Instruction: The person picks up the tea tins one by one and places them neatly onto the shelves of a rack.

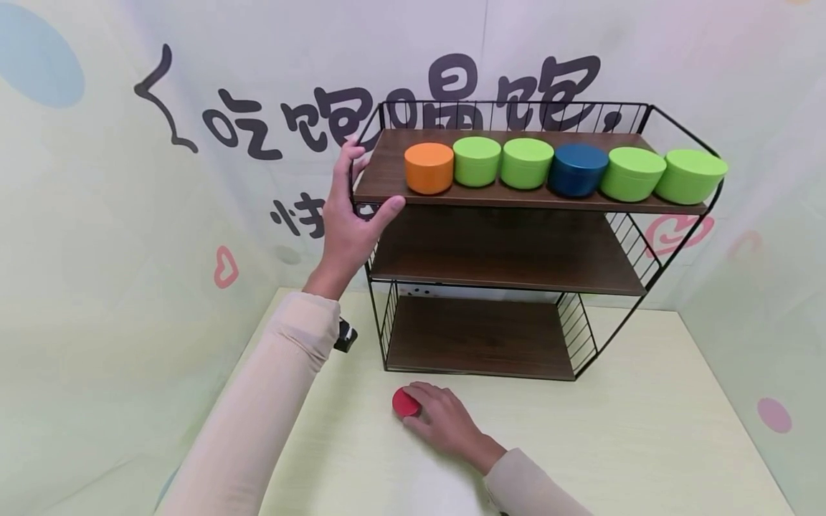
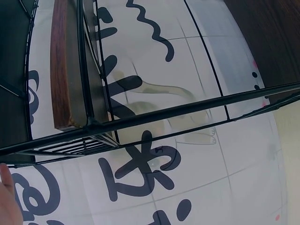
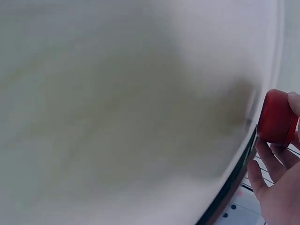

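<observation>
My left hand (image 1: 351,222) grips the top left corner of a black wire rack (image 1: 645,287) with dark wood shelves. Its thumb lies at the front edge of the top board (image 1: 393,154), its fingers by the side wires. In the left wrist view only a bit of that hand (image 2: 9,201) shows, beside the rack's frame (image 2: 164,112). Low in front of the rack, my right hand (image 1: 445,423) holds a small red round tin (image 1: 405,403) at the table. The right wrist view shows the thumb and fingers about the red tin (image 3: 276,117).
Along the top board stand an orange tin (image 1: 429,168), a blue tin (image 1: 578,170) and several green tins (image 1: 528,163). A small black object (image 1: 345,335) is behind my left forearm. Printed cloth walls (image 1: 129,287) enclose the pale table (image 1: 645,416).
</observation>
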A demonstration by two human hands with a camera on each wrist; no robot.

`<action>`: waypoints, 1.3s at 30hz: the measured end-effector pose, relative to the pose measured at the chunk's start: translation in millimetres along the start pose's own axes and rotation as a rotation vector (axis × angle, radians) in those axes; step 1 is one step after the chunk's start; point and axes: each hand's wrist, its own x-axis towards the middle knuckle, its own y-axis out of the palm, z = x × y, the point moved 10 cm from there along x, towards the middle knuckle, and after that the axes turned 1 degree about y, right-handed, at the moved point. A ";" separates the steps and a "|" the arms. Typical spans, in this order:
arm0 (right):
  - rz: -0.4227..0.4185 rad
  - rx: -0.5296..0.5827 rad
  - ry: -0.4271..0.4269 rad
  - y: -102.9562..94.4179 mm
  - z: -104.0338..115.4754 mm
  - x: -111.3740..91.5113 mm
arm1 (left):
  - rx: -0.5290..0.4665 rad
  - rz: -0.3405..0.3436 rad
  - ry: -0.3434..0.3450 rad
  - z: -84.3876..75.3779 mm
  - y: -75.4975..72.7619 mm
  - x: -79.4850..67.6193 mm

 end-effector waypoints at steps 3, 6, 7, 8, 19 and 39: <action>0.007 -0.033 -0.030 -7.2 2.8 -0.1 | 0.001 0.001 -0.002 0.1 0.0 0.0; 0.008 -0.069 -0.068 -16.0 7.0 1.2 | 0.007 0.003 -0.002 -0.2 0.1 0.2; 0.004 -0.081 -0.080 -19.6 8.6 1.8 | 0.007 0.003 -0.003 -0.1 0.1 0.3; 0.000 -0.089 -0.091 -23.0 10.0 2.6 | 0.007 0.002 -0.004 0.0 0.0 0.3; -0.018 -0.100 -0.186 -54.9 29.7 5.7 | 0.023 0.007 -0.010 0.3 -0.2 0.1; -0.016 -0.218 -0.428 -106.0 64.3 11.1 | 0.018 0.008 -0.033 2.6 -0.1 -1.1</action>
